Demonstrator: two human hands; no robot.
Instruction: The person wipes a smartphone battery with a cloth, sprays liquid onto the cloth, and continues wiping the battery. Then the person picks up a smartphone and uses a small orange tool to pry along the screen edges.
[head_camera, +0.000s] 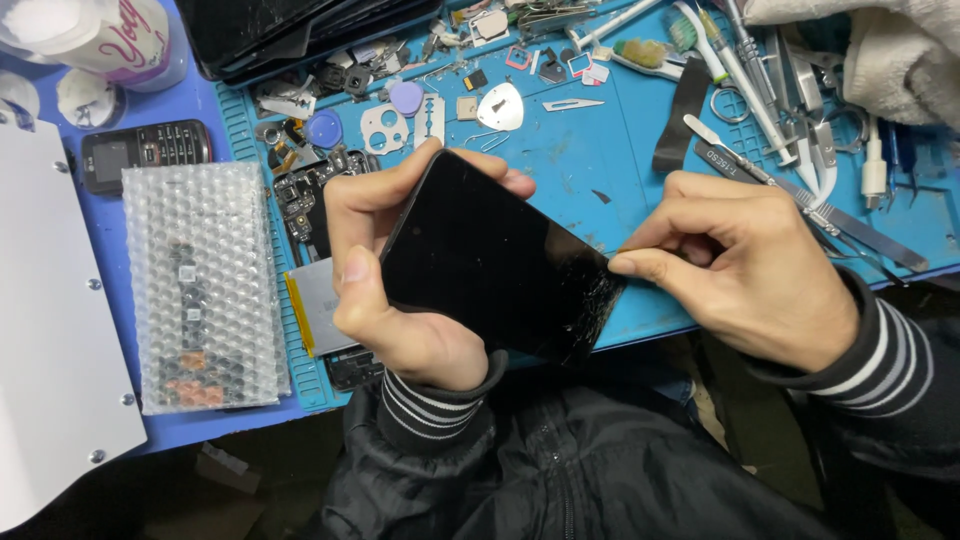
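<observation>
My left hand (385, 285) grips a black smartphone (490, 258) by its left side, tilted above the blue work mat (590, 170). The phone's glass is cracked at its lower right corner. My right hand (745, 265) pinches that cracked corner between thumb and forefinger, the fingers closed around something thin that I cannot make out. Under the phone lies an opened phone body with a grey battery (318, 305) and a dark circuit board (300, 200).
A bubble-wrap pouch (205, 285) with small parts lies left, beside an old keypad phone (145, 152) and a white panel (50, 330). Tweezers (800, 195), toothbrushes (690, 40), picks, screws and small parts crowd the mat's far side. A white cloth (880, 50) is top right.
</observation>
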